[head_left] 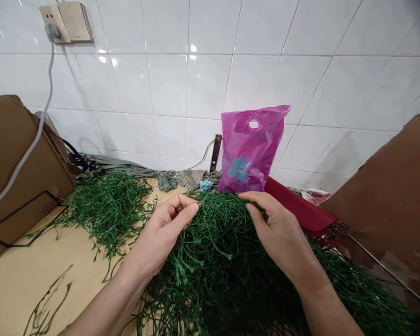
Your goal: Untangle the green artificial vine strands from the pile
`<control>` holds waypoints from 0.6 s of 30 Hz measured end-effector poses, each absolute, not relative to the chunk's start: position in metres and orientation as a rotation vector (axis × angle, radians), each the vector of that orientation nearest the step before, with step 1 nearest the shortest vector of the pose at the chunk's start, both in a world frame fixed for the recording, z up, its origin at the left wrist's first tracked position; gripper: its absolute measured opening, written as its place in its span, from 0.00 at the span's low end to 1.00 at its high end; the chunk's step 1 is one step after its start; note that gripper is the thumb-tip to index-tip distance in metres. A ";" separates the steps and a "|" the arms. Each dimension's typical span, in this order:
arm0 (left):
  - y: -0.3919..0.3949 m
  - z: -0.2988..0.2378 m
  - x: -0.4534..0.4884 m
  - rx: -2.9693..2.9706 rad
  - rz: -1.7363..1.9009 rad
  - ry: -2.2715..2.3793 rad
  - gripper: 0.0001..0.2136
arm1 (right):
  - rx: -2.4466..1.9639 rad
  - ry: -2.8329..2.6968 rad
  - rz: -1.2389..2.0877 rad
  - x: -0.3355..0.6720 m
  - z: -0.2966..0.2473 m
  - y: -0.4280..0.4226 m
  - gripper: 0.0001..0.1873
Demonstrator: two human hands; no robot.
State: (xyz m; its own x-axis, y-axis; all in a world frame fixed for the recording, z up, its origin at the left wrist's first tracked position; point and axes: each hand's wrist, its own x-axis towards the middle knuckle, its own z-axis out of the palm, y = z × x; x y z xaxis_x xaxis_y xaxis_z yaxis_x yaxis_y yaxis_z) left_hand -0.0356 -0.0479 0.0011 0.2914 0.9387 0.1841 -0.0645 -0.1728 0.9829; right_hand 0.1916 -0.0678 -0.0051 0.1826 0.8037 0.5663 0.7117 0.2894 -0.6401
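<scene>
While left hand (164, 233) and right hand (280, 231) pinch green sprig mass (210, 266) between fingers (187, 212), strands trail downward, tangled.

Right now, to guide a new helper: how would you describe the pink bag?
Start at the white tiled wall, then drop to its foot, behind the heap of green sprigs. The magenta plastic bag stands there against the tiles, the only glossy pink thing, with a cut-out handle hole and a blue patch.
</scene>
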 end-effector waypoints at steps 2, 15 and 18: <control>-0.047 -0.003 -0.032 1.464 1.095 0.874 0.12 | -1.380 -1.615 0.138 0.178 -0.004 -0.073 0.15; -0.052 -0.003 -0.028 1.622 0.970 0.895 0.11 | -1.360 -1.755 0.262 0.139 -0.017 -0.080 0.10; -0.057 0.000 -0.028 1.597 0.971 0.865 0.11 | -1.411 -1.546 0.239 0.161 -0.016 -0.069 0.10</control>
State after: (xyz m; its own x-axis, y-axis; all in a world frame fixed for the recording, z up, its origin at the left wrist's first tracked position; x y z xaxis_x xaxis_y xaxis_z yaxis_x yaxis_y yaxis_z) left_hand -0.0279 -0.0566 -0.0002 0.4141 0.8949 0.1663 0.0624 -0.2101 0.9757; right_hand 0.1607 -0.0691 -0.0163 0.1667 0.8400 0.5163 0.6453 0.3029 -0.7013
